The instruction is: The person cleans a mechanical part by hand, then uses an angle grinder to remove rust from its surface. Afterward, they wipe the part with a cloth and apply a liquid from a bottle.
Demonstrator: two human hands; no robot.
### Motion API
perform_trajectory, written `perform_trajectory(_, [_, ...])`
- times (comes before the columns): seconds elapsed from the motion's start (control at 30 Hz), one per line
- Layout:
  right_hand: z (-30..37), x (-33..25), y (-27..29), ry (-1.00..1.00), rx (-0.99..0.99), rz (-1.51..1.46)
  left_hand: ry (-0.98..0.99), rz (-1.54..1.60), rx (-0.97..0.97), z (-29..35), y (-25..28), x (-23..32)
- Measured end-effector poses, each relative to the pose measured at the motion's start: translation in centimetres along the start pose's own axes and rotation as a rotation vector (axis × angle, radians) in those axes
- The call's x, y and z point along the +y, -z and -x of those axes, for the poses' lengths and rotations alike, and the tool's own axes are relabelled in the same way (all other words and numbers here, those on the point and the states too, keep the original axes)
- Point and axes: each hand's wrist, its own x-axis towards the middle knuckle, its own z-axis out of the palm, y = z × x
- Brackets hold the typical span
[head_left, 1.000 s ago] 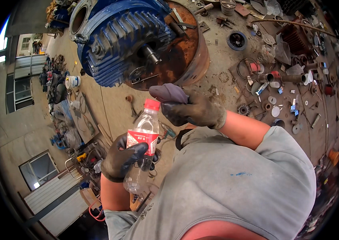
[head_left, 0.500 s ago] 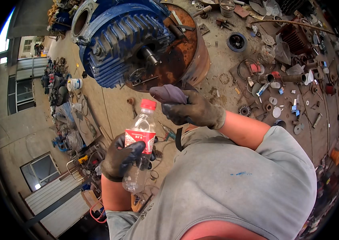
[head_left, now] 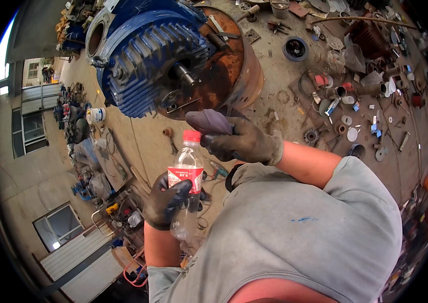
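My left hand (head_left: 166,202), in a dark glove, is wrapped round a clear plastic bottle (head_left: 190,156) with a red cap and a red-and-white label. The bottle stands nearly upright, cap on; how much liquid it holds I cannot tell. In my gloved right hand (head_left: 252,141) is a folded purple-grey cloth (head_left: 209,121), gripped between thumb and fingers. The cap is just below the cloth, close to the right fingers; whether they touch is unclear. Beyond both hands, a blue finned machine housing (head_left: 148,65) with a bare metal shaft (head_left: 184,74) rests on a rusty drum (head_left: 248,65).
A wrench-like tool (head_left: 183,105) lies on the drum's top. Metal parts, pipes and plastic scraps litter the floor at right, around a dark blue ring (head_left: 295,49). A green drill (head_left: 219,170) lies behind the bottle. At left stands a white bucket (head_left: 95,115).
My left hand has carried the bottle a little to the right, bringing its cap nearer the right hand. The right hand keeps its hold on the cloth, shifted slightly left.
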Motion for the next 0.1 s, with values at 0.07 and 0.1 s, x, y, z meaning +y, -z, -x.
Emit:
perform_trajectory(0.07, [-0.07, 0.68, 0.39, -0.057, 0.011, 0.012, -0.072, 0.005, -0.029, -1.08, 0.22, -1.06])
perform_trajectory(0.1, [-0.1, 0.83, 0.29, -0.084, 0.011, 0.006, -0.068, -0.011, -0.026, -0.86, 0.42, -0.75])
